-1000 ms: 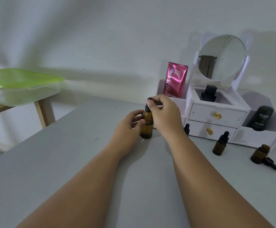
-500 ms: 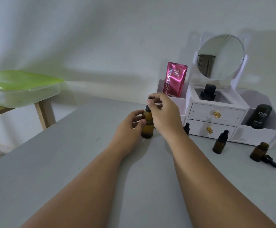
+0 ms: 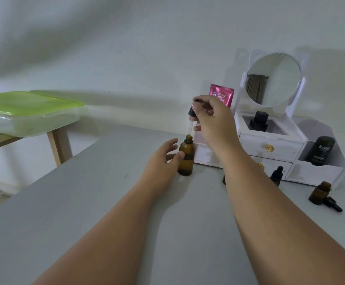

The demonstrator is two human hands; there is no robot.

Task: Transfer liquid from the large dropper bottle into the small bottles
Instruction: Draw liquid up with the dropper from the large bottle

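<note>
The large amber dropper bottle point(image 3: 186, 159) stands upright and uncapped on the grey table point(image 3: 85, 202). My right hand point(image 3: 212, 120) pinches its black dropper cap point(image 3: 192, 112) above it, with the glass pipette tip just over the bottle's mouth. My left hand point(image 3: 163, 159) rests beside the bottle, thumb touching its side, fingers spread. A small capped amber bottle point(image 3: 276, 175) stands to the right. Another small bottle point(image 3: 319, 192) stands open, with its dropper cap point(image 3: 333, 204) lying next to it. A third small bottle point(image 3: 224, 179) is mostly hidden behind my right forearm.
A white vanity organizer point(image 3: 270, 145) with drawers and a round mirror point(image 3: 273, 79) stands at the back right. It holds a pink sachet point(image 3: 222, 95), a black bottle point(image 3: 259, 120) and a dark tube point(image 3: 320, 151). A green-lidded plastic box point(image 3: 27, 114) sits on a wooden stand at left.
My right hand has lifted the dropper cap out of the large bottle. My left hand has loosened from a grip on the bottle to a light touch.
</note>
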